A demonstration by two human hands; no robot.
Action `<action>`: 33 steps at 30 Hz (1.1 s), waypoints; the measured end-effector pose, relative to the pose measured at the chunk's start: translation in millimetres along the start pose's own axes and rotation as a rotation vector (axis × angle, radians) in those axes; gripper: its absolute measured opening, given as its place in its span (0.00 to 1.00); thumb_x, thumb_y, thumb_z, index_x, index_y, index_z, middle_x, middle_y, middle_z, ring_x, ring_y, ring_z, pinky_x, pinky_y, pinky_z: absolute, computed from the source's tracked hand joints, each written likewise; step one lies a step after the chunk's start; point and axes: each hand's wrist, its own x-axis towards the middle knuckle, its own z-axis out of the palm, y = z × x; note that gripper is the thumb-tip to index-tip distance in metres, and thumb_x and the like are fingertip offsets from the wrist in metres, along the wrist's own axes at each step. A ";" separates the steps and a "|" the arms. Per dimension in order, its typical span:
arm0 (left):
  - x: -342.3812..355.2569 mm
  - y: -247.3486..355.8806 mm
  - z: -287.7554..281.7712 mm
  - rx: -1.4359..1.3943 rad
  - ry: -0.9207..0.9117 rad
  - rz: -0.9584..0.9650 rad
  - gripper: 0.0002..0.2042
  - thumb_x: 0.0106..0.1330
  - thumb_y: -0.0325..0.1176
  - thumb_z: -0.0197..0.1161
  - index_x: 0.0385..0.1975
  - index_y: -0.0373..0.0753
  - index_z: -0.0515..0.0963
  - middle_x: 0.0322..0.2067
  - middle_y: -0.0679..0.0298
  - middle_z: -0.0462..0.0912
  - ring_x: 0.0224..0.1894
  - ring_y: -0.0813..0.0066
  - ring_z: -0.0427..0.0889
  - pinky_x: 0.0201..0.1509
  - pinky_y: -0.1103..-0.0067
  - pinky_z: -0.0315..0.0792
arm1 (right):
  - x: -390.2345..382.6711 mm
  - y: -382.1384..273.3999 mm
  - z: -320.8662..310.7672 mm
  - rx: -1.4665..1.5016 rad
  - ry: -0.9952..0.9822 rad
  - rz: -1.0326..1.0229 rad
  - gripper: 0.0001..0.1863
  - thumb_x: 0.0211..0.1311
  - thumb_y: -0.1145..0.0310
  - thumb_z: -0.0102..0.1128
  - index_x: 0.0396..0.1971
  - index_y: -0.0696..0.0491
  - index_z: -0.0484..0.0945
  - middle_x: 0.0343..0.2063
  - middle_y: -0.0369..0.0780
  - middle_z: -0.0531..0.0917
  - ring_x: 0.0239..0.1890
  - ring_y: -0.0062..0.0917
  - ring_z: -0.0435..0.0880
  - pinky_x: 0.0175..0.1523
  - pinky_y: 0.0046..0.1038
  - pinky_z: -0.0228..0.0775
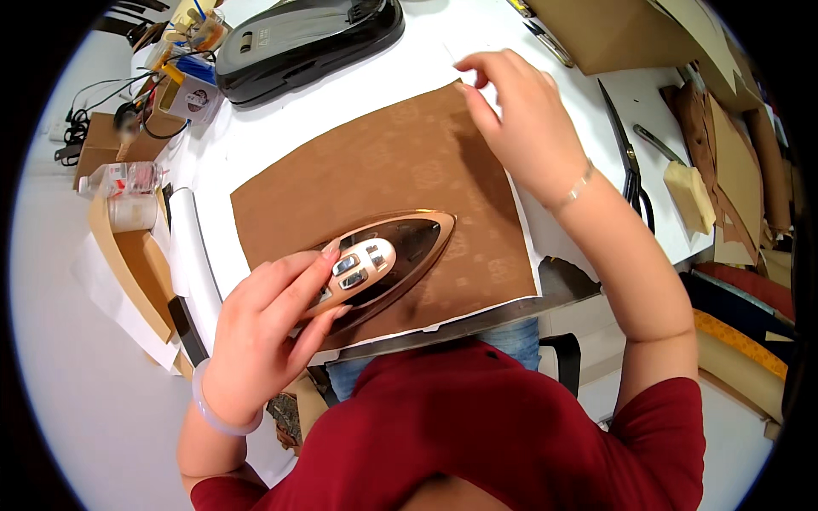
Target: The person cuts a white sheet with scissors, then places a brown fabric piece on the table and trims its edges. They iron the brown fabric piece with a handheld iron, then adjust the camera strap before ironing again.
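A brown sheet (341,170) with a faint printed pattern, fabric or leather, lies on the white table, with a white layer showing along its right and near edges. My left hand (273,319) is closed round the handle of a clothes iron (419,240). The iron sits over the near part of the sheet, its tip pointing right. At the sheet's far right corner is my right hand (524,123), thumb and forefinger curved but apart. The thumb tip is close to that corner; whether it touches I cannot tell.
Beyond the sheet stands a black machine-like case (311,47). Black scissors (626,153), a cutter (656,140) and a pale yellow block (688,196) lie to the right. Leftward are a plastic bottle (123,179), a white roll (192,238) and cables (81,128).
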 end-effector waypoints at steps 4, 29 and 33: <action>20.0 0.0 3.9 0.028 0.022 0.032 0.28 0.60 0.24 0.75 0.64 0.34 0.79 0.52 0.52 0.85 0.44 0.55 0.85 0.48 0.68 0.80 | -56.6 -23.8 -32.1 0.014 0.027 0.058 0.09 0.68 0.73 0.64 0.47 0.53 0.81 0.40 0.41 0.84 0.41 0.36 0.83 0.52 0.39 0.68; 29.1 18.4 3.5 -0.145 0.009 -0.301 0.28 0.65 0.29 0.75 0.66 0.36 0.78 0.48 0.58 0.86 0.44 0.66 0.87 0.49 0.74 0.81 | -239.3 -58.3 -70.2 0.179 0.078 -0.016 0.20 0.49 0.81 0.67 0.44 0.49 0.85 0.38 0.33 0.85 0.37 0.30 0.81 0.45 0.33 0.66; -4.8 -8.5 4.1 -0.458 0.089 -0.637 0.28 0.70 0.31 0.74 0.66 0.30 0.71 0.45 0.58 0.86 0.46 0.77 0.84 0.51 0.77 0.78 | -236.6 -58.7 -76.0 0.181 0.060 0.023 0.21 0.53 0.82 0.65 0.48 0.50 0.84 0.43 0.36 0.86 0.42 0.34 0.83 0.51 0.36 0.70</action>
